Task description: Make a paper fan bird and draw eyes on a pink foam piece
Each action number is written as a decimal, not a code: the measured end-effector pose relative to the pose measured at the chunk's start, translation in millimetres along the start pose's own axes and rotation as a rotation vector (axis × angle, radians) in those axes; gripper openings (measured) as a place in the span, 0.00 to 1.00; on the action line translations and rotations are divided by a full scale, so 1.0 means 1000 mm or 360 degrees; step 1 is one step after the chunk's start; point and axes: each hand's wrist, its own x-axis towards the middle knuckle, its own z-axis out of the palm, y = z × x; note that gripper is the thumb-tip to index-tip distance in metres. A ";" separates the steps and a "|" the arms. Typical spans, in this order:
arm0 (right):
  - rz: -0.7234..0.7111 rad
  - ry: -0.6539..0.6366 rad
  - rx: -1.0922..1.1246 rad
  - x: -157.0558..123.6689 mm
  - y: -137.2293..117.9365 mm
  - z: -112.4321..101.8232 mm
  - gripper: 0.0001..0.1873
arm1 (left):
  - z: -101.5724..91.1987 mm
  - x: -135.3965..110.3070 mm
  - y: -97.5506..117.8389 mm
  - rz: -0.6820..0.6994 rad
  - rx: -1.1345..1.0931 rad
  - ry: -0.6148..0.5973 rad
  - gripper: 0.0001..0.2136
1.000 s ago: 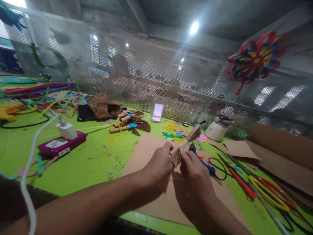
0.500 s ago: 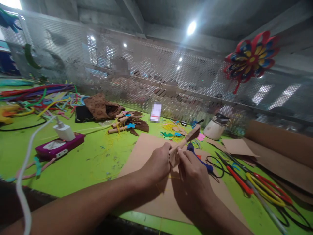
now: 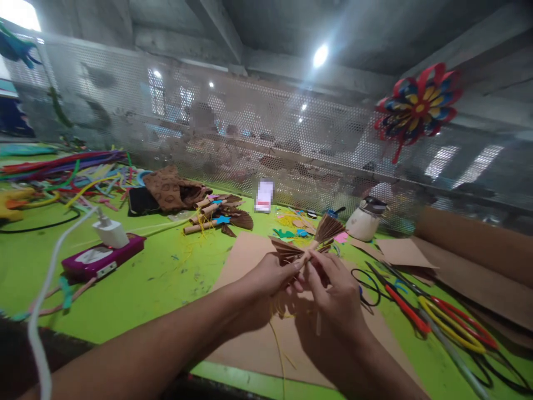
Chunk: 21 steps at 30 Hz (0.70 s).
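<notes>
My left hand [image 3: 268, 278] and my right hand [image 3: 335, 291] meet above a sheet of brown card [image 3: 258, 339] on the green table [image 3: 137, 283]. Between their fingertips they pinch the middle of a pleated brown paper piece [image 3: 310, 244]. One pleated fan end spreads toward the upper right, another toward the left. Both hands have their fingers closed on it. Thin yellow strands [image 3: 277, 339] hang below my hands onto the card.
Several scissors [image 3: 420, 314] lie at the right, with a white pot [image 3: 366, 221] and brown card strips [image 3: 474, 283] behind. A pink phone with a white charger [image 3: 102, 253] sits at the left. Paper rolls [image 3: 208, 214] and pipe cleaners [image 3: 70, 169] lie farther back by the mesh screen [image 3: 250, 139].
The folded paper, held as one closed strip pointing up right, has been spread so two fan ends show. My hands have shifted slightly and turned it.
</notes>
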 end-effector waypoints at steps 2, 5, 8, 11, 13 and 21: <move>0.0041 0.0047 0.0060 0.002 0.000 -0.004 0.12 | 0.000 -0.003 0.002 -0.0078 -0.0125 -0.0001 0.12; 0.0100 0.0096 0.0079 0.003 0.001 -0.006 0.11 | 0.000 -0.006 0.007 -0.0161 -0.0141 0.0010 0.10; 0.0124 0.0132 0.0074 0.005 0.002 -0.008 0.10 | 0.000 -0.007 0.013 -0.0117 -0.0083 0.0020 0.09; 0.0188 0.0146 0.0133 0.007 0.002 -0.008 0.08 | -0.001 -0.007 0.016 -0.0113 -0.0055 0.0019 0.10; 0.0305 0.0149 0.0224 0.007 0.001 -0.009 0.07 | -0.001 -0.006 0.016 -0.0140 -0.0101 0.0050 0.09; 0.0666 0.0007 0.0523 0.003 0.004 -0.002 0.13 | 0.000 -0.007 0.016 -0.0075 -0.0142 0.0155 0.15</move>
